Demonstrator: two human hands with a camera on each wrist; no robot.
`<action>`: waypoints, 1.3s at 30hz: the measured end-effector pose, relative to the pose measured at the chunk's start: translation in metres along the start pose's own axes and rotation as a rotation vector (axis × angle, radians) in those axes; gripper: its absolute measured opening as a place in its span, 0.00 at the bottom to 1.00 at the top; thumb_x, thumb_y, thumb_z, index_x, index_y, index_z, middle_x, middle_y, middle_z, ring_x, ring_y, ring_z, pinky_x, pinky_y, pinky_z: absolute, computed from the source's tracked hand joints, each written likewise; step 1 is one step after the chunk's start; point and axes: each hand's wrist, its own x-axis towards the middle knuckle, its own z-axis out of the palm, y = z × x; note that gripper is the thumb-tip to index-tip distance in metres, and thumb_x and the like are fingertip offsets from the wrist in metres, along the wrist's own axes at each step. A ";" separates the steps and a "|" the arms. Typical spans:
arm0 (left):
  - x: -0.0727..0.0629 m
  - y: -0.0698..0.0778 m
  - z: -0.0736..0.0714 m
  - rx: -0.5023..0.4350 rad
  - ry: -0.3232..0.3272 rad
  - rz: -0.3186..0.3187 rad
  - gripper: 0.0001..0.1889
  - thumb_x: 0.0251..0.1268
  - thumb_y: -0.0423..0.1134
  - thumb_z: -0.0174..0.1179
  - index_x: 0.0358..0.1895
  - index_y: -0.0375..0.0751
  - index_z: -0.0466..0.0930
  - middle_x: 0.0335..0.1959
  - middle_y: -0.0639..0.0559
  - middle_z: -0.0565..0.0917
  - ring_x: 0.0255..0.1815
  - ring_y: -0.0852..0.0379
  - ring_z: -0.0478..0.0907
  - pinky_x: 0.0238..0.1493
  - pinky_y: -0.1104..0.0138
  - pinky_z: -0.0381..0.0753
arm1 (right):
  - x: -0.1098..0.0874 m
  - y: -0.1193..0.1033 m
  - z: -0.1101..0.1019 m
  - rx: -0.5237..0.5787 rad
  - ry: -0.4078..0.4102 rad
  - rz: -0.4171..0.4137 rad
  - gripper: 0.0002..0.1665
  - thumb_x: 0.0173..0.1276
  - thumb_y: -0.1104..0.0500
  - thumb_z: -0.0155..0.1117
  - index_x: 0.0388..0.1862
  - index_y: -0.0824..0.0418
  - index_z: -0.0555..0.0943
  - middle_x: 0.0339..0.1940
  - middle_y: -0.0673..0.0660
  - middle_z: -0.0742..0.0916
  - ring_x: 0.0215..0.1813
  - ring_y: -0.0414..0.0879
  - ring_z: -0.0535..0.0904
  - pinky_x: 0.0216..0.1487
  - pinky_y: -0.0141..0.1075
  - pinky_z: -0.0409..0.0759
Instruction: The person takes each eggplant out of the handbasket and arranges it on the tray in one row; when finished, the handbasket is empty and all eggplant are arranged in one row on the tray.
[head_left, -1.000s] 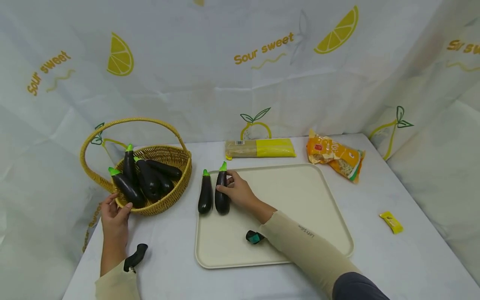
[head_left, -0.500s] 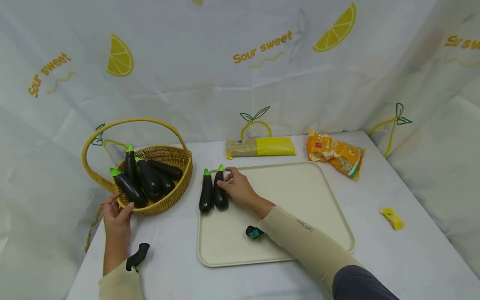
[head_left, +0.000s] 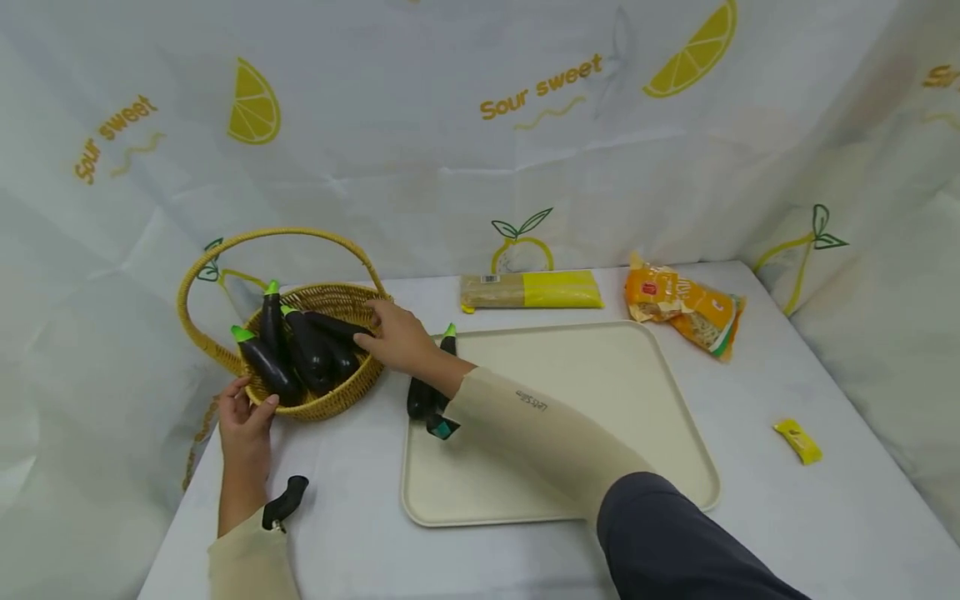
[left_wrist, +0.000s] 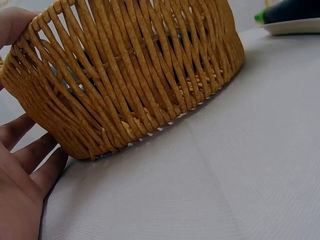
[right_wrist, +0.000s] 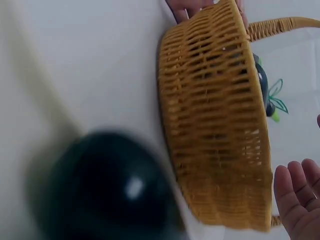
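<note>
In the head view, my left hand [head_left: 247,429] holds the near-left rim of a wicker basket [head_left: 333,406], thumb over the edge and fingers along the outer wall. Several dark eggplants [head_left: 272,373] with green caps lie inside. My right hand [head_left: 401,337] is over the basket's right rim, beside the rightmost eggplant [head_left: 333,325]. The right wrist view shows its fingers [right_wrist: 285,186] extended, with nothing between them. Two eggplants lie side by side on the tray's left end, partly hidden by the right forearm; one eggplant [right_wrist: 112,185] looms blurred in the right wrist view.
A beige tray [head_left: 585,450] lies right of the basket. Behind it are a yellow noodle-like packet [head_left: 532,290] and an orange snack bag [head_left: 686,308]. A small yellow wrapper [head_left: 798,442] lies farther right. The basket's tall handle [head_left: 281,233] arches over it.
My right hand set the second eggplant closer beside the first on the tray, let go of it, and moved left to the basket. The left hand stays at the rim.
</note>
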 end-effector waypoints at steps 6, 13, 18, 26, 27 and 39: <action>-0.001 0.000 0.001 0.023 -0.004 0.008 0.28 0.63 0.20 0.58 0.62 0.46 0.62 0.71 0.46 0.62 0.65 0.52 0.62 0.63 0.68 0.65 | 0.030 -0.025 0.033 -0.061 -0.052 0.030 0.37 0.71 0.42 0.59 0.73 0.54 0.64 0.51 0.47 0.80 0.47 0.37 0.76 0.45 0.31 0.75; -0.009 -0.005 -0.001 0.026 -0.006 -0.017 0.27 0.65 0.23 0.57 0.63 0.47 0.60 0.71 0.44 0.60 0.66 0.52 0.61 0.61 0.70 0.66 | 0.048 -0.036 0.068 -0.224 -0.146 0.080 0.40 0.69 0.37 0.57 0.74 0.51 0.62 0.66 0.47 0.74 0.63 0.38 0.71 0.59 0.32 0.70; -0.012 -0.007 -0.003 0.030 0.010 -0.023 0.26 0.66 0.22 0.55 0.61 0.47 0.61 0.69 0.45 0.62 0.65 0.52 0.63 0.57 0.72 0.69 | 0.047 -0.047 0.077 -0.211 -0.184 0.144 0.41 0.68 0.40 0.61 0.75 0.47 0.60 0.60 0.46 0.80 0.54 0.40 0.79 0.50 0.33 0.76; -0.001 -0.003 0.000 0.007 -0.009 0.025 0.24 0.64 0.20 0.54 0.60 0.44 0.63 0.65 0.46 0.66 0.62 0.52 0.64 0.52 0.73 0.72 | 0.048 -0.052 0.066 -0.179 -0.117 0.266 0.47 0.62 0.44 0.67 0.75 0.50 0.57 0.49 0.51 0.83 0.38 0.41 0.79 0.38 0.34 0.76; 0.000 -0.003 0.000 0.009 -0.012 0.024 0.25 0.64 0.20 0.55 0.60 0.44 0.63 0.65 0.46 0.66 0.62 0.52 0.64 0.52 0.73 0.72 | 0.048 -0.051 0.065 -0.186 -0.119 0.275 0.47 0.62 0.43 0.67 0.76 0.51 0.57 0.48 0.51 0.83 0.37 0.41 0.78 0.37 0.34 0.76; -0.002 -0.001 0.001 -0.013 -0.001 0.005 0.25 0.63 0.20 0.56 0.59 0.44 0.63 0.67 0.44 0.64 0.63 0.52 0.64 0.53 0.73 0.71 | 0.024 -0.038 0.018 0.072 -0.130 0.178 0.51 0.62 0.48 0.68 0.78 0.52 0.54 0.60 0.50 0.79 0.53 0.43 0.78 0.47 0.36 0.76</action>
